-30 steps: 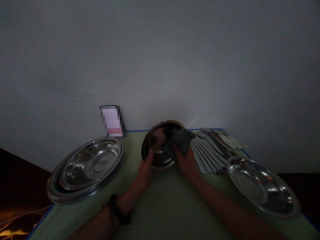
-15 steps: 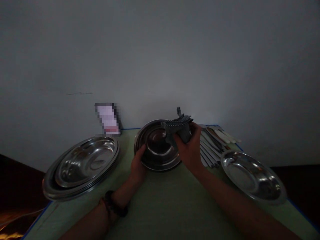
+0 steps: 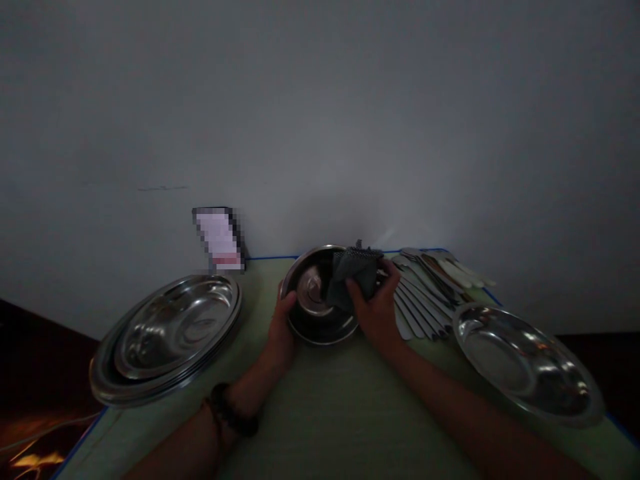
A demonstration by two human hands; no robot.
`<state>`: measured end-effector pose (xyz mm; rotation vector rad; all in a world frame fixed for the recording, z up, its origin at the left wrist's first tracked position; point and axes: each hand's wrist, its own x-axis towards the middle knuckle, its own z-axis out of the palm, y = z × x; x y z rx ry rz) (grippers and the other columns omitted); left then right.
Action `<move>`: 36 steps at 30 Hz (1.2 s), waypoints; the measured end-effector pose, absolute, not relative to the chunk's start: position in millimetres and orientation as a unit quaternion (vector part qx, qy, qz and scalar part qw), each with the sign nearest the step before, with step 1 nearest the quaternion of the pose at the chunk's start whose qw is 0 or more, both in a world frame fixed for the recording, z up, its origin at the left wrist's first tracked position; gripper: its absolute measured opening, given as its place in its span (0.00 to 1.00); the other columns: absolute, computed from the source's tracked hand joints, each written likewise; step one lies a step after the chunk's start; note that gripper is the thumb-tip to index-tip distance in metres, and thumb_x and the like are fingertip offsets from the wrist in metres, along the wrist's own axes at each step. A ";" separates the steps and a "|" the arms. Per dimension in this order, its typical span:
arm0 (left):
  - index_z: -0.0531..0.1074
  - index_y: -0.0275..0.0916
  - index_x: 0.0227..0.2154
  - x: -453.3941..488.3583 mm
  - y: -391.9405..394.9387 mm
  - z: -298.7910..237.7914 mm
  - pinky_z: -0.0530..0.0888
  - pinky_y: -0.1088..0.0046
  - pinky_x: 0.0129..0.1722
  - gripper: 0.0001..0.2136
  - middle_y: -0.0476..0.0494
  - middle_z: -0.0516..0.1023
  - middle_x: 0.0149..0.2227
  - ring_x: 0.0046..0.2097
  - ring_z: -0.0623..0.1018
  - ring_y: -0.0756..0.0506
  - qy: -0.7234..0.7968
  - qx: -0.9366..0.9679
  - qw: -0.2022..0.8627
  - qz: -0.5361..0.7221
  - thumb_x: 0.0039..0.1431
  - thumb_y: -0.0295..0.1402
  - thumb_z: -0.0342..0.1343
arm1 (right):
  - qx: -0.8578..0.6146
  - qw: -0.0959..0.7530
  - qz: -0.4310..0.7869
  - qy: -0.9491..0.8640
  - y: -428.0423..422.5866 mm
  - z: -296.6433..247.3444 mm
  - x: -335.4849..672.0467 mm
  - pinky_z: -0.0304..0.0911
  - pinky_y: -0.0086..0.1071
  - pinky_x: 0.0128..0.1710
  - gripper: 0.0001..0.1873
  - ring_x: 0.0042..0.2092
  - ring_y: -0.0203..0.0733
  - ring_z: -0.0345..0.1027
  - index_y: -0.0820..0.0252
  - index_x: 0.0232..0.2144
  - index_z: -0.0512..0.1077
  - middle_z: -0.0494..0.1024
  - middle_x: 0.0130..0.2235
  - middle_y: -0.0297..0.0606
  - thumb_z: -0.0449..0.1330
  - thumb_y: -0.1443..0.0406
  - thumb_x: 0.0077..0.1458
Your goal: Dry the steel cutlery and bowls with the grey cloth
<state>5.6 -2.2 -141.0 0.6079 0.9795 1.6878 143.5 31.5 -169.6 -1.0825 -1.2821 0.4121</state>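
Near the back middle of the table, a shiny metal bowl (image 3: pixel 320 331) is tilted with its inside facing me. My left hand (image 3: pixel 281 330) grips its left rim, thumb over the edge and fingers hidden behind. In my right hand (image 3: pixel 377 303) is a bunched dark grey cloth (image 3: pixel 354 273), pinched between thumb and fingers. The cloth covers the right part of the bowl's inside and appears to lie against it.
Stacked metal basins (image 3: pixel 175 333) stand at the left, and another metal basin (image 3: pixel 530 363) at the right. Several pieces of metal cutlery (image 3: pixel 420 300) and white-handled utensils (image 3: pixel 460 272) lie behind it. A phone (image 3: pixel 220 237) leans on the wall (image 3: pixel 320 120) behind the green table (image 3: pixel 330 413).
The bowl has tilted further toward me and looks narrower. My right hand has lowered the cloth into the bowl's right side. The view has shifted slightly.
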 end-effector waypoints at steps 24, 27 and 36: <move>0.76 0.37 0.31 8.9 -0.8 -149.0 0.64 0.60 0.57 0.16 0.42 0.81 0.38 0.54 0.71 0.36 0.359 0.272 0.633 0.629 0.44 0.45 0.57 | -0.408 0.409 0.162 -0.800 -3.3 -150.7 119.6 0.53 0.44 0.59 0.21 0.57 0.46 0.57 0.66 0.52 0.64 0.64 0.55 0.48 0.47 0.70 0.56; 0.76 0.37 0.31 9.3 0.3 -146.5 0.63 0.63 0.58 0.16 0.43 0.81 0.38 0.53 0.71 0.38 0.350 0.259 0.635 0.638 0.46 0.45 0.56 | -0.400 0.347 0.116 -0.840 -2.9 -144.4 124.1 0.57 0.47 0.55 0.21 0.55 0.50 0.58 0.62 0.51 0.65 0.66 0.53 0.48 0.51 0.70 0.54; 0.77 0.39 0.33 10.3 -1.5 -151.7 0.62 0.61 0.58 0.18 0.43 0.81 0.39 0.54 0.70 0.37 0.360 0.291 0.643 0.611 0.45 0.47 0.59 | -0.494 0.367 0.011 -0.788 0.5 -147.6 127.2 0.58 0.52 0.52 0.18 0.53 0.56 0.57 0.66 0.47 0.66 0.60 0.51 0.55 0.53 0.69 0.53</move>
